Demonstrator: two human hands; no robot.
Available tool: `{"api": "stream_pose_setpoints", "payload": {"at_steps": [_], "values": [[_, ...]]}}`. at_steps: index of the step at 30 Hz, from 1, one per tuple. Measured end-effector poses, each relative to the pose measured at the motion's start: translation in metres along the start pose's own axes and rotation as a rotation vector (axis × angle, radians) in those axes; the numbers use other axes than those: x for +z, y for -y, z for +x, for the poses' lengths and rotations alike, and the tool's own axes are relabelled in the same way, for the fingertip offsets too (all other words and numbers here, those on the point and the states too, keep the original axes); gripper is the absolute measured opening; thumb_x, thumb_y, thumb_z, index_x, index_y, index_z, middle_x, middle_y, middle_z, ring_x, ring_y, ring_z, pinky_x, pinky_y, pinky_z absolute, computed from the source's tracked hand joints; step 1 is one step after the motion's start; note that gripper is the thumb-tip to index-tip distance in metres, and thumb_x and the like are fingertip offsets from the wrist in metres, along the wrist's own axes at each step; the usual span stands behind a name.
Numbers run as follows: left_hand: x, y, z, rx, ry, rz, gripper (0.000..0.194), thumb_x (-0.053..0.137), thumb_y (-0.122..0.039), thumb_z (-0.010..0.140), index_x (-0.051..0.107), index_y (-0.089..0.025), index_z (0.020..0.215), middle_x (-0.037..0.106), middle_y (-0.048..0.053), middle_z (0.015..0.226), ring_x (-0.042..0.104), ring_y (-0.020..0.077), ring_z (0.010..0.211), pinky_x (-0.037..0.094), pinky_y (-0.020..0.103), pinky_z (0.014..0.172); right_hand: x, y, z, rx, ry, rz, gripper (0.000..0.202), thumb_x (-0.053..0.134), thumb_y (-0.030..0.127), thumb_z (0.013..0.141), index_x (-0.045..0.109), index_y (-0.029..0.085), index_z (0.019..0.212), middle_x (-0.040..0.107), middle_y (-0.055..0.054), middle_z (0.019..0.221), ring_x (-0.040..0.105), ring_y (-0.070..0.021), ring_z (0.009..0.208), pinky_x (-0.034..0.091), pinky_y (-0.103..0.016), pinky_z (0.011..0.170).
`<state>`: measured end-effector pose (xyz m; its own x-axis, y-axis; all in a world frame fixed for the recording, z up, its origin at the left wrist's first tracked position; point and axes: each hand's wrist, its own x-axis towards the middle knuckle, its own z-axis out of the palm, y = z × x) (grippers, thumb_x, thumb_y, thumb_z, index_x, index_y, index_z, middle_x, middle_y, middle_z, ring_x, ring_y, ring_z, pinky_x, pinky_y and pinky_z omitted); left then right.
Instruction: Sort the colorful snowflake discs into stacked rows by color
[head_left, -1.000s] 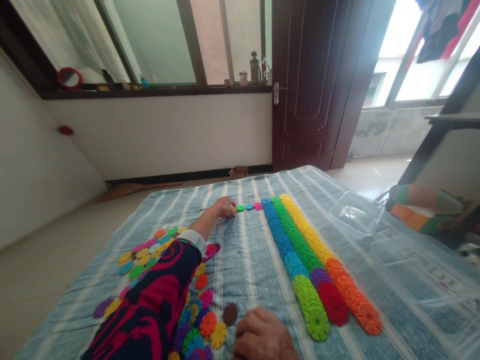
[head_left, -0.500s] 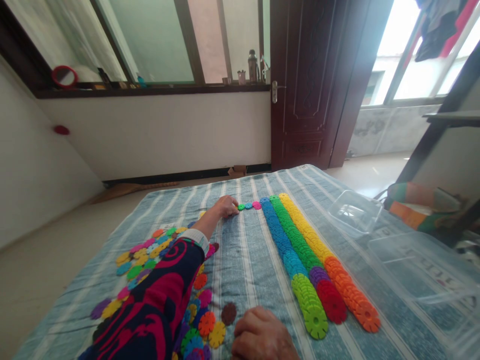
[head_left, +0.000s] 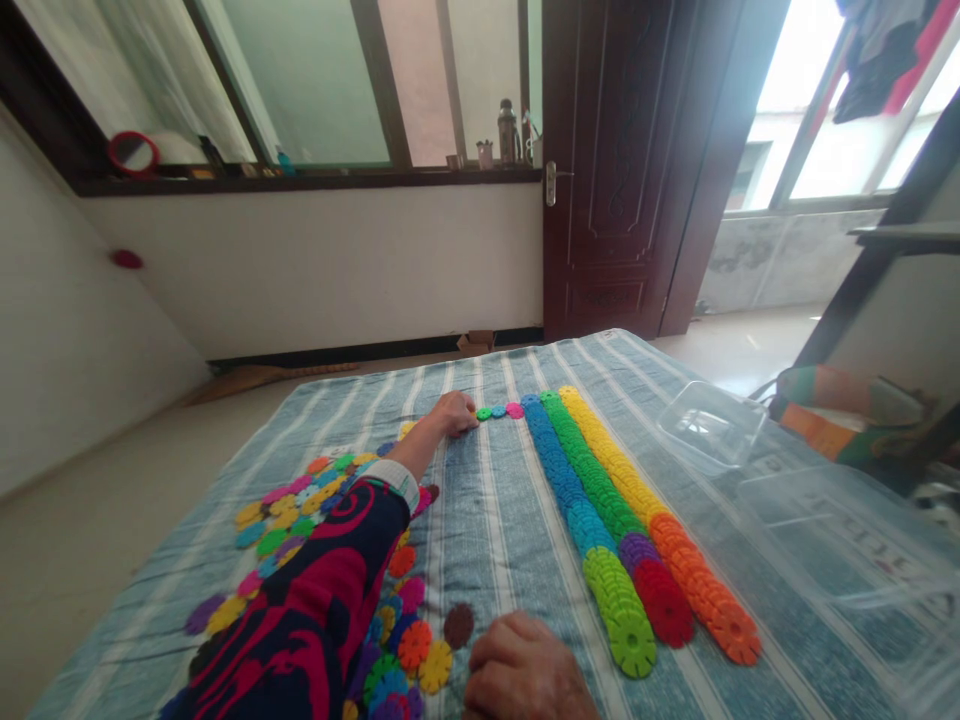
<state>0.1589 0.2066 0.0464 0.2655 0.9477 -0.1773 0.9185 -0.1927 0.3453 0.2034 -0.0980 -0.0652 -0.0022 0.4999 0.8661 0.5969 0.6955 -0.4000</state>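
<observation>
My left hand (head_left: 455, 414) is stretched far out over the cloth, its fingertips pinched together at the left end of a short row. What the pinch holds, if anything, is hidden. Beside the fingertips lie a green notched disc (head_left: 484, 413), a light blue one (head_left: 499, 411) and a pink one (head_left: 515, 410). To their right run long overlapping strips of discs: one blue (head_left: 551, 460) ending light green, one green (head_left: 592, 480) ending red, one yellow (head_left: 611, 455) ending orange. Close to me my right hand (head_left: 529, 670) rests curled on the cloth, with nothing showing in it, near a brown disc (head_left: 459, 625).
Loose mixed discs (head_left: 285, 515) lie scattered at the left, partly under my sleeve. Two clear plastic containers, one farther off (head_left: 709, 425) and one nearer (head_left: 840, 530), stand on the right of the striped cloth (head_left: 480, 530). Beyond are a wall and a brown door (head_left: 615, 200).
Almost nothing differs. The view has shifted very slightly; both hands and the disc rows keep their places.
</observation>
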Motion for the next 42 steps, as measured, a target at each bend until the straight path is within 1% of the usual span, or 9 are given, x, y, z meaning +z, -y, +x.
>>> {"api": "stream_pose_setpoints", "payload": {"at_steps": [4,9,14,18,21,28,34,38,42], "values": [[0.002,-0.001,-0.001,0.004,-0.014,0.019,0.023,0.069,-0.016,0.066,0.075,-0.018,0.089,0.070,0.000,0.070,0.066,0.0150,0.064,0.050,0.017,0.051,0.002,0.007,-0.001,0.051,-0.030,0.029,0.017,0.047,0.016,0.074,0.042,0.019,0.058,0.056,0.000,0.059,0.049,-0.0132,0.057,0.033,-0.027,0.056],[-0.003,0.000,-0.004,0.012,-0.009,0.080,0.025,0.069,-0.022,0.068,0.074,-0.018,0.093,0.072,0.000,0.077,0.066,0.0146,0.069,0.050,0.018,0.056,0.000,0.008,0.002,0.047,-0.033,0.048,0.015,0.048,0.014,0.072,0.044,0.020,0.058,0.057,0.000,0.060,0.048,-0.0133,0.058,0.034,-0.028,0.056],[-0.011,-0.007,-0.004,0.045,-0.068,0.217,0.032,0.076,-0.035,0.061,0.075,-0.022,0.090,0.073,0.005,0.096,0.066,0.0249,0.095,0.052,0.029,0.076,0.000,0.007,0.002,0.055,-0.041,0.039,0.016,0.047,0.015,0.073,0.044,0.020,0.058,0.057,0.000,0.060,0.048,-0.0134,0.057,0.034,-0.028,0.055],[-0.006,-0.017,-0.001,0.084,-0.123,0.284,0.043,0.071,-0.046,0.067,0.073,-0.029,0.106,0.069,0.006,0.117,0.060,0.0304,0.110,0.049,0.038,0.088,-0.004,0.001,0.003,-0.017,0.036,0.038,0.014,0.050,0.015,0.073,0.046,0.020,0.060,0.059,0.001,0.063,0.051,-0.0128,0.058,0.036,-0.027,0.055],[-0.001,-0.020,0.002,0.110,-0.116,0.304,0.043,0.070,-0.043,0.068,0.072,-0.033,0.110,0.067,0.004,0.123,0.060,0.0291,0.112,0.049,0.036,0.089,-0.006,-0.005,0.002,-0.088,0.088,0.023,0.014,0.054,0.016,0.072,0.046,0.021,0.061,0.059,0.001,0.064,0.052,-0.0120,0.057,0.037,-0.026,0.053],[0.000,-0.014,0.003,0.116,-0.103,0.333,0.039,0.069,-0.032,0.068,0.073,-0.032,0.107,0.067,0.002,0.123,0.062,0.0266,0.110,0.050,0.032,0.087,-0.005,-0.006,-0.001,-0.082,0.095,-0.012,0.015,0.055,0.017,0.072,0.047,0.020,0.062,0.059,0.001,0.064,0.053,-0.0119,0.058,0.038,-0.026,0.053],[0.002,-0.016,0.002,0.145,-0.143,0.324,0.052,0.070,-0.042,0.068,0.067,-0.031,0.119,0.064,0.004,0.126,0.059,0.0277,0.114,0.049,0.033,0.090,-0.007,-0.005,0.002,-0.084,0.083,0.015,0.013,0.054,0.015,0.071,0.047,0.020,0.062,0.059,0.002,0.064,0.053,-0.0117,0.058,0.038,-0.026,0.053],[0.008,-0.026,0.002,0.182,-0.159,0.320,0.050,0.067,-0.047,0.071,0.067,-0.035,0.120,0.062,0.001,0.130,0.053,0.0266,0.121,0.046,0.031,0.095,-0.005,-0.007,-0.001,-0.089,0.113,0.007,0.014,0.056,0.016,0.072,0.047,0.020,0.063,0.059,0.002,0.065,0.053,-0.0120,0.059,0.039,-0.026,0.055],[0.013,-0.034,0.002,0.183,-0.137,0.312,0.046,0.068,-0.046,0.070,0.069,-0.037,0.115,0.067,0.000,0.123,0.055,0.0258,0.119,0.047,0.028,0.092,-0.004,-0.008,-0.003,-0.077,0.097,-0.003,0.015,0.056,0.017,0.074,0.048,0.020,0.063,0.060,0.001,0.066,0.053,-0.0121,0.060,0.038,-0.026,0.055]]}}
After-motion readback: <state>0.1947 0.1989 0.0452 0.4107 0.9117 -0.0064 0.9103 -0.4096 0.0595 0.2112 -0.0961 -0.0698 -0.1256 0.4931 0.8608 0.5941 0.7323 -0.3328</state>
